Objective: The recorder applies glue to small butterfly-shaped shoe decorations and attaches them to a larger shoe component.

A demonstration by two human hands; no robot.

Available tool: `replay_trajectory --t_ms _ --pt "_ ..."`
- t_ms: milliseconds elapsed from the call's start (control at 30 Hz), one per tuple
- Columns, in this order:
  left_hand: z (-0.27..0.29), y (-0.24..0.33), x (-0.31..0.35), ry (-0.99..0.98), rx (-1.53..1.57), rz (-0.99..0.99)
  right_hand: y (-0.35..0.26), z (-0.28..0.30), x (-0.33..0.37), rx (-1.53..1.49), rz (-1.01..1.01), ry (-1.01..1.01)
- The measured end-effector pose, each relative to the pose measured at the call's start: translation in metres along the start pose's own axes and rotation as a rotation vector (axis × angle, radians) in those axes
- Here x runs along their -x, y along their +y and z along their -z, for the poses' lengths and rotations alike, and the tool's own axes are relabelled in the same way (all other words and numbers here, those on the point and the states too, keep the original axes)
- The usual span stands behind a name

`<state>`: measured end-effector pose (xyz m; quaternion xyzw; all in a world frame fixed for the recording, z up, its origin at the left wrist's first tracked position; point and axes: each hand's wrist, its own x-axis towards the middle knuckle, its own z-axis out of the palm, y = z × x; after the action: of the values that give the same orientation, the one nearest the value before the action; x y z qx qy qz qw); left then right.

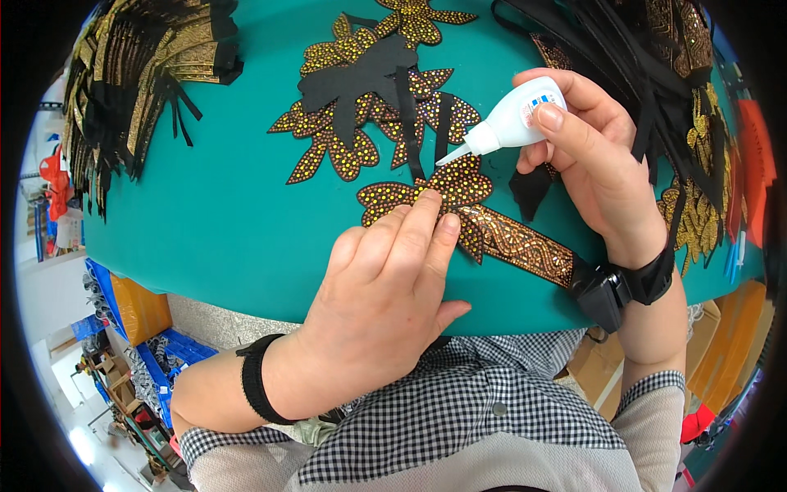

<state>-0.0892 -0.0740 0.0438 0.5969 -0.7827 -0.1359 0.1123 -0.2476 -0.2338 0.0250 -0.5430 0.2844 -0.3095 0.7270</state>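
Note:
My right hand grips a small white squeeze bottle with a thin tapered nozzle, tilted so its tip points down and left. That tip hovers at or just above a bow-like, petalled black patch studded with gold dots; whether it touches cannot be made out. With fingers stretched out, my left hand presses the patch against the table. From under the patch a brown and gold patterned band runs right toward my wrist. A narrow black ribbon reaches up from the patch's top edge.
Several more studded patches lie beyond, one turned to its plain black back. Fringed black and gold strips are heaped at the far left, black straps at the far right. The green tabletop curves at its near edge.

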Motion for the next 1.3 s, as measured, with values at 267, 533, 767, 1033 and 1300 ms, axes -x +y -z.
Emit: replay_trajectory --t_ms 267,533,767,1033,1300 --pt "0.0 0.004 -0.001 -0.014 -0.089 0.025 -0.001 -0.013 0.014 -0.226 -0.019 0.001" --pt "0.002 0.013 -0.004 -0.033 -0.125 0.095 0.006 -0.024 0.025 -0.324 -0.109 0.034" --pt "0.002 0.018 -0.004 -0.035 -0.161 0.119 0.008 -0.025 0.027 -0.391 -0.188 0.037" --pt "0.01 0.021 -0.009 -0.101 -0.173 0.134 0.01 -0.022 0.026 -0.407 -0.22 0.044" --pt "0.015 0.019 -0.012 -0.106 -0.16 0.127 0.007 -0.025 0.024 -0.418 -0.243 0.076"
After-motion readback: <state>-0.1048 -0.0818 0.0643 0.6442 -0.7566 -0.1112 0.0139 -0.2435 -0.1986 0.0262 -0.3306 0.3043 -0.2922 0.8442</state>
